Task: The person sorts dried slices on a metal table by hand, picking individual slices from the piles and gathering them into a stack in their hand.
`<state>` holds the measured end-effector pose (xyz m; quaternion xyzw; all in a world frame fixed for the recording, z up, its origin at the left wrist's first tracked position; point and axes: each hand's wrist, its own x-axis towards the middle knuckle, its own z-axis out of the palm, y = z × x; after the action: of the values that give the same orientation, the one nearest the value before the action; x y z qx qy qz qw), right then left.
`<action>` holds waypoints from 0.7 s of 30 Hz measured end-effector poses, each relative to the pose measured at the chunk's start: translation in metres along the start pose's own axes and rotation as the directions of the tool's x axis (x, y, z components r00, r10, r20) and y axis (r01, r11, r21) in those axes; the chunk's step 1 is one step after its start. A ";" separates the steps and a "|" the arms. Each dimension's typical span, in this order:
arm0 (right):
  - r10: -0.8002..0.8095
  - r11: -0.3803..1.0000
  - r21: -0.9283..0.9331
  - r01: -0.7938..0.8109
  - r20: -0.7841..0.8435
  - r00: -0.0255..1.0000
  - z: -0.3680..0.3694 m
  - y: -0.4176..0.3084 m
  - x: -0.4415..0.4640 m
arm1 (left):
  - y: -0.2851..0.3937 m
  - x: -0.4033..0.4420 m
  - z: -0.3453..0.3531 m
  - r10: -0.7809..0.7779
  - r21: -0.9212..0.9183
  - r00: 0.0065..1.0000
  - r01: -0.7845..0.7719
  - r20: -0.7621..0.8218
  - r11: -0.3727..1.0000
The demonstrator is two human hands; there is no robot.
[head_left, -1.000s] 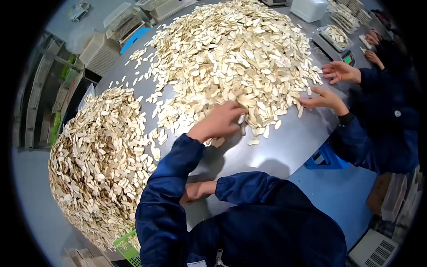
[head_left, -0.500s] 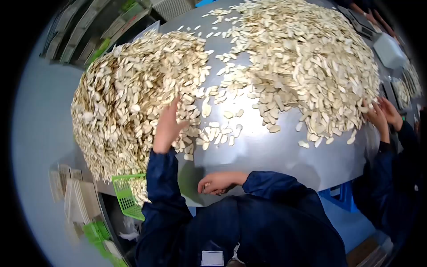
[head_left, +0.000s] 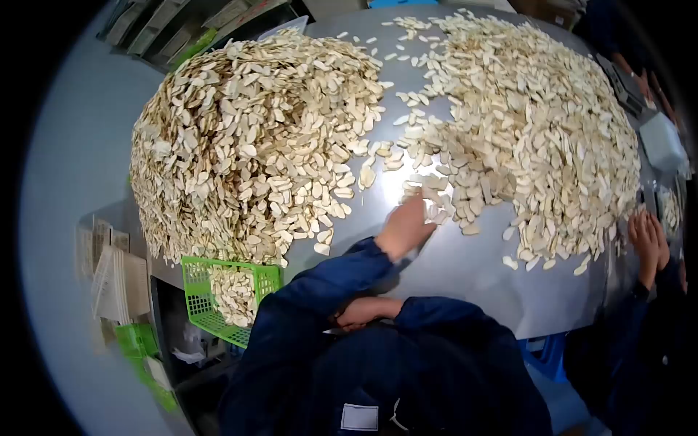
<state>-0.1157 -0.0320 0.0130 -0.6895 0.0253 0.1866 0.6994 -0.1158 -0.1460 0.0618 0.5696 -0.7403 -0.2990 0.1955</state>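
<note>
My left hand (head_left: 406, 227) reaches across the table with thumb apart and fingers stretched forward. Its fingertips touch several pale, oval dried slices (head_left: 434, 195) at the near edge of the right-hand heap (head_left: 538, 123). Close to my body, my right hand (head_left: 358, 312) is curled closed, partly covered by my left sleeve; what lies inside its fingers is hidden. A larger, taller heap of the same slices (head_left: 247, 138) fills the left side of the metal table (head_left: 465, 272).
A green plastic basket (head_left: 218, 325) holding slices hangs at the table's near left edge. Another person's hands (head_left: 649, 243) are by the right heap. A white container (head_left: 662, 142) stands at the far right. Stacked trays (head_left: 113, 283) are at the lower left.
My left hand has moved right from the left heap to the right one; loose slices between them now lie by the right heap. My right hand stays low, now partly covered. The view has shifted.
</note>
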 end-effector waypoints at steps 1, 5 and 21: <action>0.035 0.996 -0.082 -0.037 -0.025 0.999 0.000 -0.001 -0.003 | 0.006 0.023 0.020 0.013 -0.096 0.999 -0.008 0.046 0.995; -0.349 0.937 -0.120 0.328 -0.351 0.869 0.009 0.100 0.026 | 0.061 0.071 0.048 0.305 -0.507 0.951 -0.237 0.055 0.829; -0.304 0.895 0.081 0.439 -0.609 0.733 -0.013 0.072 0.032 | -0.031 0.164 0.052 0.074 0.161 0.902 -0.005 -0.426 0.987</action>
<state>-0.1043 -0.0388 -0.0656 -0.6224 0.1190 -0.1815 0.7520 -0.1711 -0.2972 -0.0061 0.6198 -0.7115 -0.1030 0.3147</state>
